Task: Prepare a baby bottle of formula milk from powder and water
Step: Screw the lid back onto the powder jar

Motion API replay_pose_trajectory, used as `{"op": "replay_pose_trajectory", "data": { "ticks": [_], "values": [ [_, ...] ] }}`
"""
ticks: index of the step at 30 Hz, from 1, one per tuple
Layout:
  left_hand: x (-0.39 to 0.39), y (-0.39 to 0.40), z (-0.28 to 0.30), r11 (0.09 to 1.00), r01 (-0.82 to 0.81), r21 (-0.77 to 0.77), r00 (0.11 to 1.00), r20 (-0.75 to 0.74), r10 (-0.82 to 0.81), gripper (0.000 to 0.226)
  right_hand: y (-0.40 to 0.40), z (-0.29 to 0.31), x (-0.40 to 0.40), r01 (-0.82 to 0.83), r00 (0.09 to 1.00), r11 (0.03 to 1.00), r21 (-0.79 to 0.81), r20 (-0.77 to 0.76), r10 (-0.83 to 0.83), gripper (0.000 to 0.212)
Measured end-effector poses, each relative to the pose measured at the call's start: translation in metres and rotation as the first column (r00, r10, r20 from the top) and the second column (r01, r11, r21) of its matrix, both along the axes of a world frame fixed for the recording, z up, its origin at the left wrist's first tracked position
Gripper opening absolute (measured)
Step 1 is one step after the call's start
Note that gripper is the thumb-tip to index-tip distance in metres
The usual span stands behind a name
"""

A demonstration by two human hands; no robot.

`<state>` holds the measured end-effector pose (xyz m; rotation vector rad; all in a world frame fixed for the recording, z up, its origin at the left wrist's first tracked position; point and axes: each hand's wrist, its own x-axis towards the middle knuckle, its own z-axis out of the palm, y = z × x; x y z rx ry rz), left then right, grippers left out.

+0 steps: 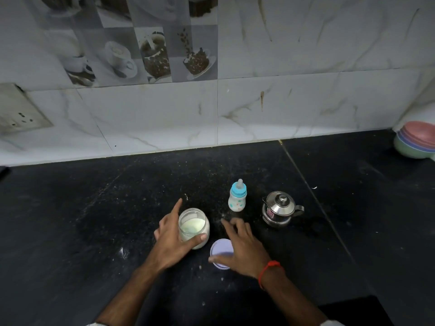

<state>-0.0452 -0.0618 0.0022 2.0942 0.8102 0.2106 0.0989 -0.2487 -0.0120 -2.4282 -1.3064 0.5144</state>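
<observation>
An open clear jar of pale powder, with a green scoop inside, stands on the black counter. My left hand wraps its left side, thumb across the front, index finger pointing away. The jar's lilac lid lies flat just right of the jar. My right hand hovers over the lid's right part with fingers spread, partly hiding it; I cannot tell if it touches the lid. Farther back stands a capped baby bottle with a blue collar and teat. A small steel kettle with its lid on sits to the right.
A stack of pastel bowls sits at the far right by the wall. The marble-tiled wall runs along the back, with a switch plate at the left. White powder specks dot the counter around the jar.
</observation>
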Motion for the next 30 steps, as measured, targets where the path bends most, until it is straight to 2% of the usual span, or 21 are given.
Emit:
{"op": "replay_pose_trajectory", "data": {
  "ticks": [2,5,8,12,13,15,18,22,25,27,30],
  "values": [
    [0.000,-0.003,-0.003,1.000,0.012,-0.027,1.000,-0.008,-0.012,0.126,-0.002,-0.009,-0.007,-0.065,0.998,0.988,-0.139,-0.036,0.060,0.108],
    [0.004,-0.003,-0.004,0.999,0.005,-0.032,1.000,0.009,-0.005,0.117,-0.003,-0.019,-0.014,-0.078,0.997,0.986,-0.147,-0.016,0.077,0.093],
    [0.008,-0.003,-0.001,1.000,0.017,-0.022,1.000,-0.008,-0.017,0.115,-0.007,-0.021,-0.016,-0.018,0.999,0.997,-0.070,-0.048,0.015,0.082],
    [0.006,-0.004,-0.003,0.996,0.080,-0.050,0.997,0.029,-0.078,0.108,-0.016,-0.005,-0.009,0.199,0.958,0.967,0.160,-0.241,-0.158,0.068],
    [0.005,-0.004,-0.005,0.995,0.082,-0.057,0.995,0.058,-0.079,0.107,-0.017,0.002,-0.007,0.281,0.930,0.929,0.240,-0.305,-0.203,0.063],
    [0.004,-0.007,-0.004,0.995,0.074,-0.069,0.989,0.136,-0.064,0.104,-0.014,0.021,-0.005,0.451,0.851,0.795,0.405,-0.464,-0.246,0.059],
    [0.007,-0.018,0.011,0.993,0.082,-0.081,0.966,0.252,-0.059,0.097,-0.004,0.055,-0.008,0.573,0.750,0.579,0.580,-0.656,-0.084,0.062],
    [0.014,-0.032,0.033,0.990,0.136,-0.027,0.928,0.354,-0.117,0.094,0.012,0.085,-0.017,0.529,0.805,0.443,0.724,-0.593,0.009,0.051],
    [0.018,-0.039,0.049,0.990,0.140,0.000,0.910,0.395,-0.128,0.090,0.017,0.091,-0.022,0.384,0.909,0.484,0.786,-0.413,-0.052,0.041],
    [0.019,-0.041,0.059,0.992,0.122,0.015,0.902,0.416,-0.117,0.088,0.018,0.094,-0.026,0.303,0.947,0.509,0.806,-0.313,-0.068,0.037],
    [0.019,-0.043,0.068,0.993,0.113,0.039,0.894,0.432,-0.119,0.088,0.017,0.094,-0.030,0.289,0.953,0.503,0.815,-0.297,-0.067,0.037]
  ]
}}
